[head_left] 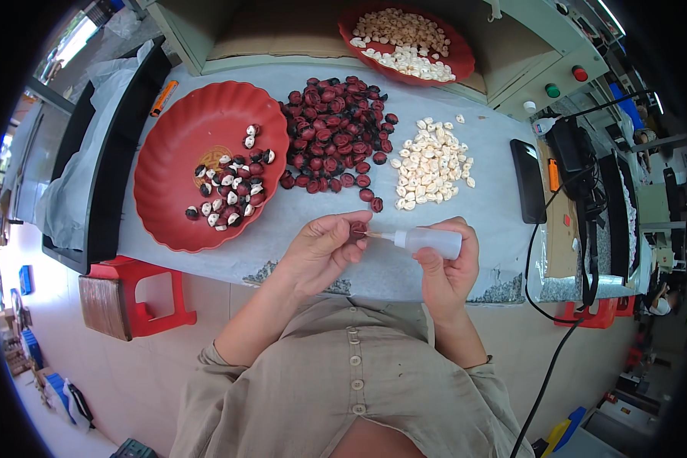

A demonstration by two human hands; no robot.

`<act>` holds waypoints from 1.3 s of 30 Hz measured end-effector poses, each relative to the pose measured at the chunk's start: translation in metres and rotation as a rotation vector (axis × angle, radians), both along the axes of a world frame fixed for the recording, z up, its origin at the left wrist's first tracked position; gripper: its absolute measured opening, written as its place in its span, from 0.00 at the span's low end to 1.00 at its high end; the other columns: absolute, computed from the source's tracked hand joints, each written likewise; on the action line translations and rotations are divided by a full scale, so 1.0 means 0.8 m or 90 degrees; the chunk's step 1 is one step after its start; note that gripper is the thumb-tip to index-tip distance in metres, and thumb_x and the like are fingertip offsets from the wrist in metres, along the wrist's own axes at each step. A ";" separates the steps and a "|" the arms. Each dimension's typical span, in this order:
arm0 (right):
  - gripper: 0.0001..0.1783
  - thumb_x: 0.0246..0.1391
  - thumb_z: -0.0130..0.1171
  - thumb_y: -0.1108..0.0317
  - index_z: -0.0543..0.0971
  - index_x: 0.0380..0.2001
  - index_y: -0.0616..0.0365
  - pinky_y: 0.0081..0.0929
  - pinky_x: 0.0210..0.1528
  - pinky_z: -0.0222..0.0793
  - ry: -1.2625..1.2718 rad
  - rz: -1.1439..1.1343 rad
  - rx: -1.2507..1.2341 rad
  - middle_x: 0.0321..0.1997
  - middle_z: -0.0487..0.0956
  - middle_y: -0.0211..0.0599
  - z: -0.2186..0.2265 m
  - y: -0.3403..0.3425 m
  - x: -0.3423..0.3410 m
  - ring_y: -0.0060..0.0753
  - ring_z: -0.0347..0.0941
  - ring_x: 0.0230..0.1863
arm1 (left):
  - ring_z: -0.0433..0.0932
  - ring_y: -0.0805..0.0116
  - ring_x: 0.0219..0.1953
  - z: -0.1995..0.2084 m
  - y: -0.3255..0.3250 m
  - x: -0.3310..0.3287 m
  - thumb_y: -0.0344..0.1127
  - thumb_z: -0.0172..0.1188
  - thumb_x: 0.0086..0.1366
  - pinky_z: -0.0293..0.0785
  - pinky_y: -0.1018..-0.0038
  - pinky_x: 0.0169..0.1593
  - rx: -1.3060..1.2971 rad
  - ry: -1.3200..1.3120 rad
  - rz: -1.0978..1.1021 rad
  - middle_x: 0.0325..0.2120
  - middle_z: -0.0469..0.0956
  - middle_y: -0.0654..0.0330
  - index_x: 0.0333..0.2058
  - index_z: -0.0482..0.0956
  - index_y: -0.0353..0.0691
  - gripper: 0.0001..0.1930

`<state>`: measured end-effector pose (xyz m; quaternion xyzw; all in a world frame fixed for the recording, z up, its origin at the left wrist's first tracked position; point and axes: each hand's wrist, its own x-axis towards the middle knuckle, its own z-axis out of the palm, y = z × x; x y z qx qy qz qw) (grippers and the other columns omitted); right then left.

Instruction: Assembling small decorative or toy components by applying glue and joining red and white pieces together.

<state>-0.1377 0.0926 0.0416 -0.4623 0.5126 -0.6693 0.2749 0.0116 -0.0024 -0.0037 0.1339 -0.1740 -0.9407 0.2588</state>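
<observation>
Between the fingertips of my left hand (320,252) is a small dark red, rounded piece with a hollow (356,230). My right hand (452,263) grips a translucent squeeze bottle (433,243) lying sideways, its thin nozzle tip meeting the dark red piece. Just beyond my hands is a heap of similar dark red and black pieces (332,126). To its right lies a pile of small cream-white pieces (431,164). At the left, a red scalloped plate (168,145) holds several dark red pieces with white parts set in them (233,187).
Inside a pale green cabinet (511,84) at the back sits another red plate (466,61) with cream-white pieces. A black phone (527,179) and black cables (576,153) are at the right. A black tray (133,145) stands left, near an orange-handled cutter (163,98). Red stools (164,301) are below.
</observation>
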 end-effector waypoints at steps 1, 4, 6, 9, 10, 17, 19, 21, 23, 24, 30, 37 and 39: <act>0.14 0.45 0.56 0.71 0.64 0.35 0.63 0.15 0.34 0.60 0.000 0.000 0.001 0.32 0.66 0.34 0.000 0.000 0.000 0.21 0.64 0.32 | 0.70 0.71 0.30 0.001 0.000 0.000 0.37 0.51 0.57 0.71 0.83 0.31 -0.001 -0.008 0.006 0.31 0.71 0.55 0.42 0.68 0.30 0.18; 0.15 0.45 0.56 0.71 0.64 0.35 0.63 0.15 0.33 0.60 0.024 0.003 -0.003 0.31 0.66 0.34 -0.002 0.000 0.000 0.21 0.64 0.31 | 0.70 0.70 0.30 0.002 0.001 0.000 0.37 0.52 0.56 0.71 0.83 0.31 0.001 -0.016 0.013 0.31 0.71 0.54 0.41 0.69 0.30 0.18; 0.15 0.45 0.56 0.72 0.64 0.35 0.63 0.15 0.32 0.60 0.030 -0.001 -0.004 0.31 0.66 0.35 -0.002 0.000 0.000 0.20 0.64 0.30 | 0.70 0.70 0.30 0.001 0.001 0.000 0.37 0.52 0.56 0.70 0.83 0.30 0.003 -0.017 0.014 0.31 0.71 0.54 0.41 0.69 0.30 0.18; 0.15 0.45 0.56 0.71 0.64 0.35 0.63 0.15 0.31 0.60 0.052 -0.001 -0.001 0.31 0.66 0.35 -0.002 -0.002 -0.001 0.20 0.63 0.30 | 0.70 0.71 0.29 0.001 0.000 0.000 0.37 0.52 0.56 0.70 0.83 0.30 0.005 -0.018 0.011 0.31 0.71 0.54 0.41 0.69 0.30 0.18; 0.15 0.45 0.56 0.71 0.64 0.35 0.63 0.15 0.31 0.60 0.052 -0.001 -0.001 0.31 0.66 0.35 -0.002 -0.002 -0.001 0.20 0.63 0.30 | 0.70 0.71 0.29 0.001 0.000 0.000 0.37 0.51 0.56 0.69 0.83 0.30 0.002 -0.021 0.010 0.31 0.71 0.54 0.41 0.69 0.30 0.18; 0.15 0.44 0.57 0.70 0.65 0.33 0.63 0.15 0.29 0.59 0.088 -0.009 -0.005 0.29 0.67 0.35 0.000 -0.003 0.000 0.21 0.63 0.28 | 0.70 0.71 0.29 0.002 0.000 0.001 0.37 0.51 0.57 0.69 0.84 0.30 -0.008 -0.027 0.011 0.30 0.71 0.55 0.41 0.69 0.30 0.17; 0.15 0.44 0.57 0.70 0.65 0.33 0.63 0.15 0.29 0.59 0.085 -0.016 -0.008 0.29 0.67 0.36 -0.001 -0.004 0.001 0.22 0.63 0.28 | 0.70 0.72 0.29 0.003 0.001 0.000 0.37 0.51 0.57 0.69 0.84 0.30 -0.003 -0.026 0.012 0.30 0.71 0.55 0.41 0.69 0.30 0.17; 0.15 0.44 0.58 0.70 0.65 0.33 0.63 0.15 0.28 0.59 0.116 -0.019 -0.013 0.29 0.67 0.36 -0.001 -0.005 0.001 0.22 0.62 0.27 | 0.70 0.72 0.29 0.002 0.001 0.001 0.37 0.51 0.57 0.69 0.84 0.29 0.001 -0.025 0.013 0.30 0.71 0.55 0.41 0.69 0.30 0.17; 0.15 0.44 0.58 0.70 0.65 0.33 0.63 0.15 0.28 0.59 0.126 -0.016 -0.011 0.29 0.67 0.36 0.000 -0.002 0.001 0.22 0.62 0.26 | 0.70 0.72 0.29 0.001 0.001 0.001 0.38 0.51 0.57 0.69 0.84 0.29 -0.008 -0.019 0.010 0.30 0.71 0.55 0.41 0.69 0.30 0.17; 0.15 0.43 0.58 0.69 0.65 0.32 0.63 0.16 0.27 0.59 0.136 -0.013 -0.009 0.29 0.67 0.37 0.001 -0.001 0.000 0.23 0.62 0.26 | 0.70 0.72 0.29 0.002 0.001 0.001 0.38 0.51 0.57 0.69 0.84 0.29 -0.008 -0.019 0.010 0.30 0.71 0.55 0.41 0.69 0.30 0.17; 0.16 0.41 0.60 0.70 0.67 0.32 0.63 0.17 0.27 0.59 0.206 -0.050 -0.048 0.27 0.68 0.37 -0.001 -0.003 0.004 0.26 0.63 0.25 | 0.70 0.72 0.29 0.002 0.001 0.001 0.38 0.51 0.56 0.69 0.84 0.29 -0.002 -0.020 0.012 0.31 0.71 0.56 0.40 0.70 0.31 0.17; 0.19 0.38 0.62 0.71 0.67 0.34 0.63 0.22 0.26 0.61 0.335 -0.072 -0.103 0.28 0.72 0.40 0.001 -0.002 0.002 0.32 0.64 0.25 | 0.71 0.72 0.30 0.003 0.000 0.000 0.37 0.52 0.56 0.71 0.86 0.32 0.018 -0.004 0.011 0.31 0.71 0.55 0.40 0.69 0.31 0.17; 0.20 0.37 0.63 0.71 0.67 0.35 0.62 0.23 0.26 0.61 0.368 -0.070 -0.102 0.28 0.72 0.39 0.002 -0.001 0.001 0.32 0.64 0.25 | 0.71 0.72 0.30 0.003 0.000 0.001 0.37 0.52 0.56 0.71 0.86 0.32 0.021 -0.008 0.014 0.31 0.71 0.55 0.40 0.69 0.31 0.17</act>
